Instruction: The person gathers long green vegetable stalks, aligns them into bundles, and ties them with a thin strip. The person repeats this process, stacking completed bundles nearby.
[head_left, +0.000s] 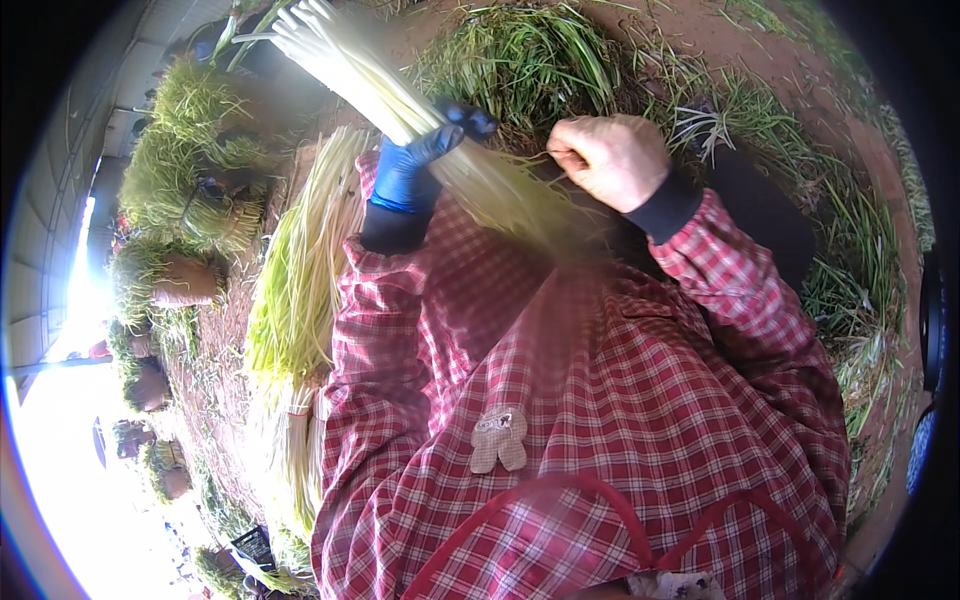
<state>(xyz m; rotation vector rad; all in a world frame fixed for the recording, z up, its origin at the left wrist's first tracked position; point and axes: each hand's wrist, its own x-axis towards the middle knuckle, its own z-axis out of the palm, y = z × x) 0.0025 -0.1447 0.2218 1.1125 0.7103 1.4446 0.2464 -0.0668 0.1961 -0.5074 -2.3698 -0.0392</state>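
In my left hand (420, 154), which wears a blue glove, is a bundle of long pale stalks (375, 82), perhaps garlic chives. Its white ends point to the upper left, and its yellow-green leafy ends hang blurred over my checked apron. My right hand (611, 159) is bare and curled, just right of the bundle; whether its fingers hold a strand cannot be told. Beside my left forearm lies a pile of yellow-green stalks (304, 277). A tied bundle of pale stalks (298, 431) is below that pile.
A heap of green leaves (532, 64) lies ahead on the brown ground. More loose green leaves (855, 232) spread along the right. At the left stand several stacked bundles of greens (187, 150), near a pale wall. A dark crate (253, 546) is at the lower left.
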